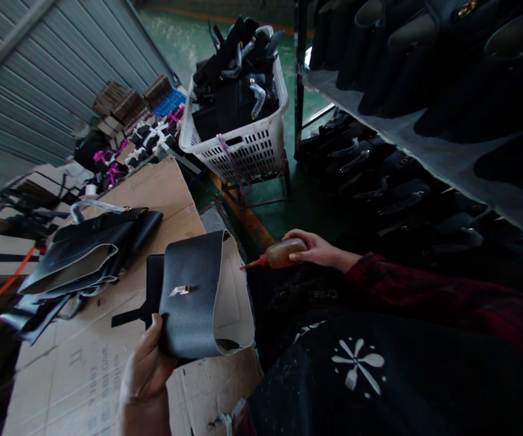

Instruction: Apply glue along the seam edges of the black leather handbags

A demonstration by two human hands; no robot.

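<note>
A black handbag body (193, 297) with a metal clasp is gripped at its near left side by my left hand (149, 363), the thumb on top. Its open end faces right and shows a pale lining (231, 297). My right hand (313, 249) is wrapped around a squeeze bottle (286, 251) of amber liquid with a red nozzle. The nozzle tip points left, at the upper edge of the bag's opening; whether it touches I cannot tell. Behind the bag, a black strap piece (131, 316) sticks out to the left.
More black bags (93, 254) lie stacked on the cardboard-covered table (79, 363). Beyond it stands a white plastic basket (243, 145) heaped with black bags. At right, a shelf rack (379, 130) holds rows of bags. Bundled pieces (152, 136) are piled by the corrugated wall.
</note>
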